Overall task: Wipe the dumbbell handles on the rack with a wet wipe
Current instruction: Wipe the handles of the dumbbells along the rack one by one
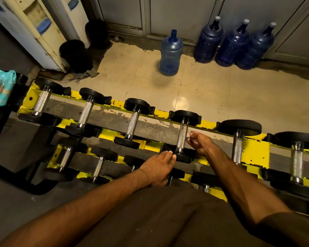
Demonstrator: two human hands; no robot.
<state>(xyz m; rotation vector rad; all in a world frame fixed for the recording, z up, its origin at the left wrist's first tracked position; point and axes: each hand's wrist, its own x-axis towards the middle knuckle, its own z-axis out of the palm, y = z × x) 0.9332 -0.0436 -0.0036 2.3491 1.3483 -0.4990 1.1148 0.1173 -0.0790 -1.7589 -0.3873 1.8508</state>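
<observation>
Closest to me is the person's lap in dark brown cloth (168, 220), both bare forearms reaching out over it toward the chipped yellow-painted steel rack (255, 150).

The one to watch is the knurled silver steel dumbbell handle (182, 139) lying across the upper tier. Its long axis runs from the person's side away toward the floor, leaning only slightly.

The left hand (159, 166) lies at the near end of that handle. Its fingers are straight and flat, with the tips resting on the round black weight head (184, 157) and nothing held.

The right hand (202, 144) sits just to the right of that handle, about midway along it. Its fingers are curled and the tips are bunched against the metal. Something pale shows there, but I can't tell whether it is a wipe or only fingernails, so I can't say what it holds.

To my eye the right hand is the working one, and a stroke would run along the handle, near to far.

A soft blue-green pack of wet wipes (0, 88) sits far to the left of that handle. Beyond the handle is the beige tiled floor (203, 97), and farther still stands a clear blue plastic water jug (170, 54).
</observation>
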